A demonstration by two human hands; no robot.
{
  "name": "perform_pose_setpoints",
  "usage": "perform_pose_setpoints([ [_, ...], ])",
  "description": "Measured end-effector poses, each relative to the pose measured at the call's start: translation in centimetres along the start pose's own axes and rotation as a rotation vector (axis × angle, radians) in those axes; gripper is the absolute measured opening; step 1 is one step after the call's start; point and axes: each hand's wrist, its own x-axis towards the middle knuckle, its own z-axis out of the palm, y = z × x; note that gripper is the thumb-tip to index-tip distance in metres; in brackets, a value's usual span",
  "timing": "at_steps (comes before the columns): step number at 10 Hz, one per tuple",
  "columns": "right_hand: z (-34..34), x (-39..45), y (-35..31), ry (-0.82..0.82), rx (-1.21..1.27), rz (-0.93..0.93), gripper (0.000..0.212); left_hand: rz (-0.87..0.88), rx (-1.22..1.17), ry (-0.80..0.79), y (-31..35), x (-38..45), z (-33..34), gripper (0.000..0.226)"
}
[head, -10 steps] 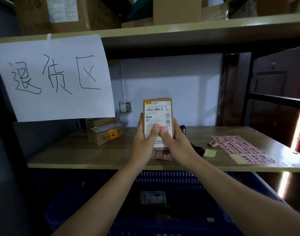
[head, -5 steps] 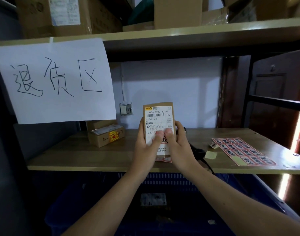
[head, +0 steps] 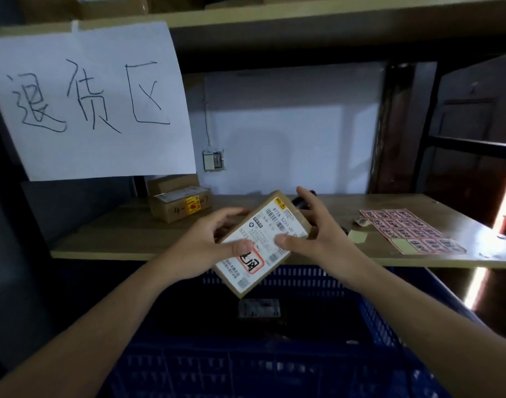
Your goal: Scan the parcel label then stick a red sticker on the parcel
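Parcel (head: 263, 239) held tilted in the air over the front edge of the shelf (head: 131, 234), above the blue crate (head: 303, 354). Left hand (head: 208, 242) closed around its left side, thumb on the label (head: 254, 245). Right hand (head: 317, 237) half open, thumb pressing the label's right part, fingers spread behind. Red sticker (head: 250, 261) already sits on the label. Judgement: step is pressing it down. Rub firmly across the corners, and keep the barcodes uncovered. Sticker sheet (head: 409, 231) lies toward the shelf's right end.
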Motion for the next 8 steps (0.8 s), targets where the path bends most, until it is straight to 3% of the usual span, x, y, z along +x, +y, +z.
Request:
perform_pose_setpoints([
  [2, 0.5, -1.2, 1.4, -0.208, -0.179, 0.044, 0.103, -0.023, 0.211, -0.151, -1.3, -0.9, -0.2, 0.055],
  [3, 0.9, -1.6, 2.5, -0.297, -0.399, 0.077, 0.101, -0.103, 0.342, -0.239, -3.2, -1.1, 0.3, 0.057],
  [4, 1.5, -1.8, 4.0, -0.455, -0.649, 0.121, 0.091, -0.143, 0.466, -0.371, -5.2, -1.3, 1.4, 0.05],
  [6, 3.4, 0.1, 7.8, -0.71, -0.845, 0.292, 0.051, -0.126, 0.703, -0.574, -8.5, 0.2, 4.1, 0.043],
  [7, 4.1, 1.5, 9.3, -0.71, -0.994, 0.27, 0.051, -0.088, 0.743, -0.586, -9.8, 1.2, 4.8, 0.039],
  [8, 4.3, 2.2, 9.9, -0.669, -1.016, 0.221, 0.042, -0.029, 0.829, -0.498, -10.5, 1.8, 5.1, 0.023],
])
